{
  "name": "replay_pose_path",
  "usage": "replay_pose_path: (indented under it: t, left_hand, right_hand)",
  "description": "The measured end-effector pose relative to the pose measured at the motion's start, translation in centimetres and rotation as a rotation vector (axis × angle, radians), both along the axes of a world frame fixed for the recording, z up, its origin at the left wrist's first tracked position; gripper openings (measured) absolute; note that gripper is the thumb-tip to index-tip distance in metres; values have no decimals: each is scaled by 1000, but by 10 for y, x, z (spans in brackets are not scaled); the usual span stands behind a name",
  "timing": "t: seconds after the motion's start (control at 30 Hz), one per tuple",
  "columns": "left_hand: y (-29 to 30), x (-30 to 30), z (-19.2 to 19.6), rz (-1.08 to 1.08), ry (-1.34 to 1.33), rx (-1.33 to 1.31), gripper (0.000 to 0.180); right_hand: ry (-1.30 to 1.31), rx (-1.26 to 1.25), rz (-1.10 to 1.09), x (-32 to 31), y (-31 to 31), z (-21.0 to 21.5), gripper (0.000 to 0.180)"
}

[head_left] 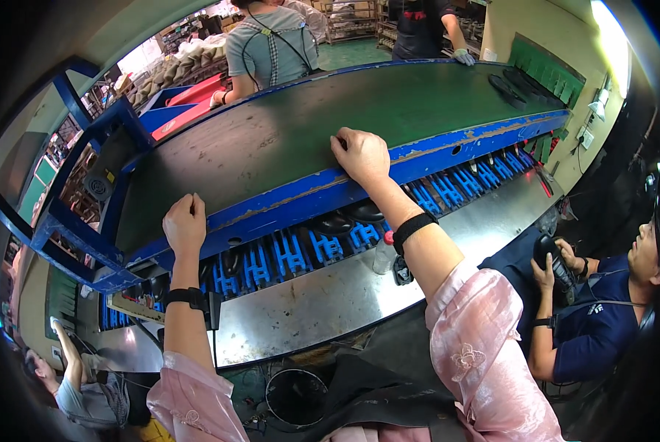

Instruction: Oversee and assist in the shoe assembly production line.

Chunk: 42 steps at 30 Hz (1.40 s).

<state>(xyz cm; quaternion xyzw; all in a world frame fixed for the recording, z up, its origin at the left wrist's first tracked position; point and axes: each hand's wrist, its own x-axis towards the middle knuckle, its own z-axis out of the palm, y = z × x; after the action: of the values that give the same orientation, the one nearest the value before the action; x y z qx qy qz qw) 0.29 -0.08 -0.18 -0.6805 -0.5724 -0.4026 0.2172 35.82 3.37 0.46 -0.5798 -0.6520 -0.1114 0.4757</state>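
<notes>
Here the left hand (185, 225) is hovering by the near edge of the dark belt (271, 140), toward its left corner, while the right hand (364, 156) is curling over that edge, farther along. They're standing well apart, fingers bending inward; whether they're pinching anything, I can't tell. Dark flat pieces (507, 90) are lying near the belt's right edge.

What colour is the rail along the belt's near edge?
The rail is blue, its paint chipped; best in head view.
</notes>
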Motion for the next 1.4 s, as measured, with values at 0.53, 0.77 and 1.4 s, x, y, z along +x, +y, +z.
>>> replay_pose_path:
  t: [0.53, 0.77, 1.4]
  left_hand:
    - [1, 0, -2, 8, -9, -7, 32]
    - [1, -2, 0, -1, 2, -9, 33]
    - [2, 2, -1, -12, -1, -1, 33]
  right_hand:
    - [13, 8, -3, 0, 1, 0, 20]
    - [16, -2, 1, -1, 1, 1, 20]
    - [11, -7, -20, 3, 4, -1, 21]
